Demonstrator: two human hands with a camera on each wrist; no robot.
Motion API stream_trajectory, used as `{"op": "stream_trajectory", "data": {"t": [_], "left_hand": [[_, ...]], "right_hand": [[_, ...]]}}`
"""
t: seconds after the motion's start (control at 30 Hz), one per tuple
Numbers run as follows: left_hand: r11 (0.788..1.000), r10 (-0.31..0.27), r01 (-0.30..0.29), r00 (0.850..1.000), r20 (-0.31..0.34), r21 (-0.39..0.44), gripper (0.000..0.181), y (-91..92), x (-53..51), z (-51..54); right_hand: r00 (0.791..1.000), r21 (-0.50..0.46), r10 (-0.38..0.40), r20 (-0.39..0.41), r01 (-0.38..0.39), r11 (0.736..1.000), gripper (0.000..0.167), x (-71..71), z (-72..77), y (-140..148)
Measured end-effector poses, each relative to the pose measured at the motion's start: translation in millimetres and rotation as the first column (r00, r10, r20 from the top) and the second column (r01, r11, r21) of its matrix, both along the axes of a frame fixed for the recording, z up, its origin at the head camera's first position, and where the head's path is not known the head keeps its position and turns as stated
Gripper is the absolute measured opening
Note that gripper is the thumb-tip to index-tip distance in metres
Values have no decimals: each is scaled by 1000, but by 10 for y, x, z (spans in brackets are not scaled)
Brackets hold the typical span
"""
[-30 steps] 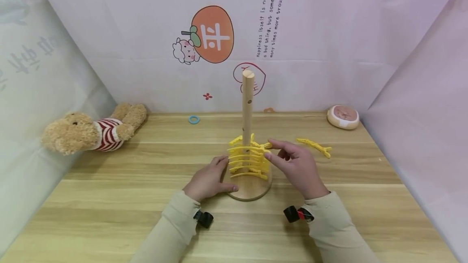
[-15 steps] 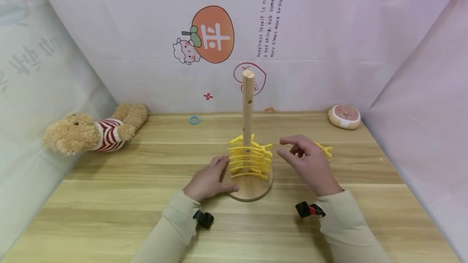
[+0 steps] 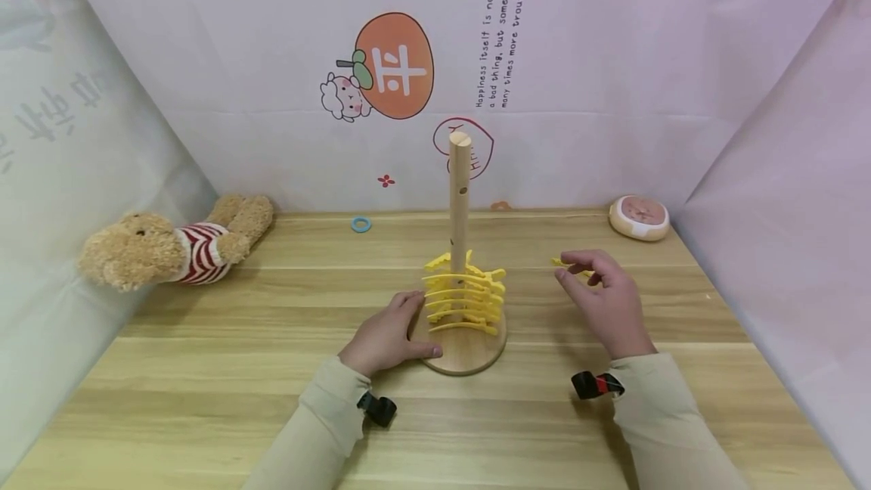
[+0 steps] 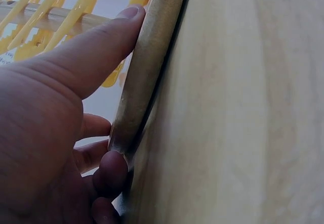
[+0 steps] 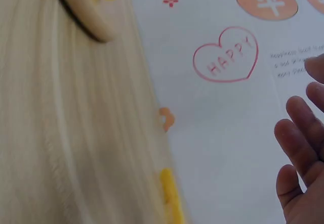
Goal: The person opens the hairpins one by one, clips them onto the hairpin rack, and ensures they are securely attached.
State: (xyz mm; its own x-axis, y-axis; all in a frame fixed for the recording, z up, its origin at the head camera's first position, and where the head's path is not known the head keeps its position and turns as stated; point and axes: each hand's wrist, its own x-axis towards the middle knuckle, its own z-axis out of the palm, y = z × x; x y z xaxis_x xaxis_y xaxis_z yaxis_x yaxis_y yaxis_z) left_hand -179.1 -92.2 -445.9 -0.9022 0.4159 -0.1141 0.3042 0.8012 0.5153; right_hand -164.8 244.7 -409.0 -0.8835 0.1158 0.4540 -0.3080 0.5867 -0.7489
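Observation:
A round wooden base (image 3: pixel 466 354) carries an upright wooden post (image 3: pixel 460 203) with holes in it. Several slim, curved yellow plastic pieces (image 3: pixel 463 297) are stacked crosswise around the lower post. My left hand (image 3: pixel 384 335) grips the base at its left edge; the left wrist view has the thumb (image 4: pixel 101 47) on top and the fingers curled at the rim. Further right, my right hand (image 3: pixel 605 305) hovers with loosely bent fingers and nothing in them. It partly hides a loose yellow plastic piece (image 3: pixel 558 262) behind it, whose end (image 5: pixel 172 196) shows in the right wrist view.
On the left lies a teddy bear (image 3: pixel 170 248) in a striped shirt. A small blue ring (image 3: pixel 361 224) is near the back edge, and a round cream-and-pink object (image 3: pixel 640 218) sits at the back right. Printed white cloth (image 3: pixel 571 150) walls in the wooden table (image 3: pixel 224 399).
My right hand has let go of a yellow piece at the top of the stack and moved right, over the loose yellow piece. The left hand stays on the base.

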Motion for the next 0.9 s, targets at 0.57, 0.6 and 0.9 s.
{"op": "stream_trajectory", "data": {"t": [0.57, 0.6, 0.9], "left_hand": [[1000, 5, -5, 1000, 3, 18, 103, -2, 0, -1], [1000, 7, -7, 1000, 5, 19, 103, -1, 2, 1], [999, 20, -20, 1000, 1, 25, 102, 1, 10, 15]], "right_hand": [[980, -16, -10, 198, 13, 1000, 64, -131, -383, 488], [976, -1, 10, 218, -9, 1000, 69, -136, -395, 544], [931, -11, -83, 355, 93, 996, 72, -134, -507, 868]]}}
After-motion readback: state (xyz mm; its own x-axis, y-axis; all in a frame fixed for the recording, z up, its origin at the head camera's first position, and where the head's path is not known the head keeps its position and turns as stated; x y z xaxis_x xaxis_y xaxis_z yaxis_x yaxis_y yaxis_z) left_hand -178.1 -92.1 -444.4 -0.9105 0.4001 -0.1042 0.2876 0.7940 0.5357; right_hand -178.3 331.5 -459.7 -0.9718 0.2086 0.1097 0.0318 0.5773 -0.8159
